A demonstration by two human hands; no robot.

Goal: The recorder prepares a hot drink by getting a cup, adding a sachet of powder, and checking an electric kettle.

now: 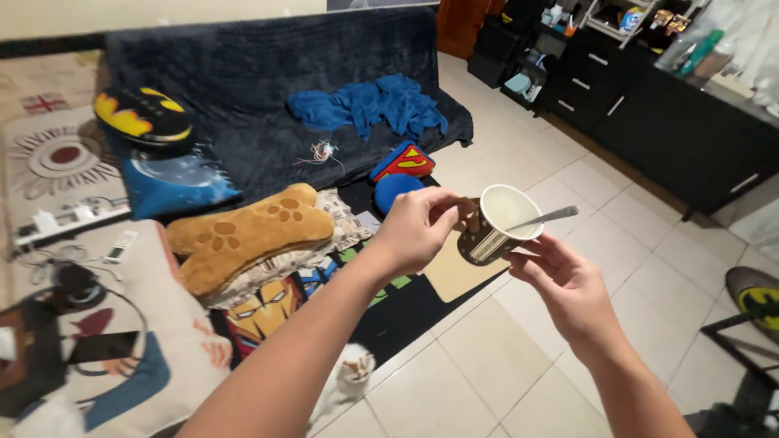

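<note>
A mug point(493, 227) with a pale inside and a dark patterned outside hangs over the tiled floor. My left hand point(418, 227) grips it by its brown handle. A metal spoon point(550, 216) lies across the mug's rim, its handle pointing right. My right hand point(560, 280) cups the mug from below and to the right, its fingers touching the wall and base near the spoon. Whether anything is in the mug I cannot tell.
A dark sofa bed point(268, 73) carries a blue blanket point(369, 105) and several cushions, among them a bone-shaped one point(247, 235). A small cat point(349, 381) sits on the floor beneath my left arm. Black drawers point(649, 113) line the right wall. A black stool point(751, 324) stands at the right.
</note>
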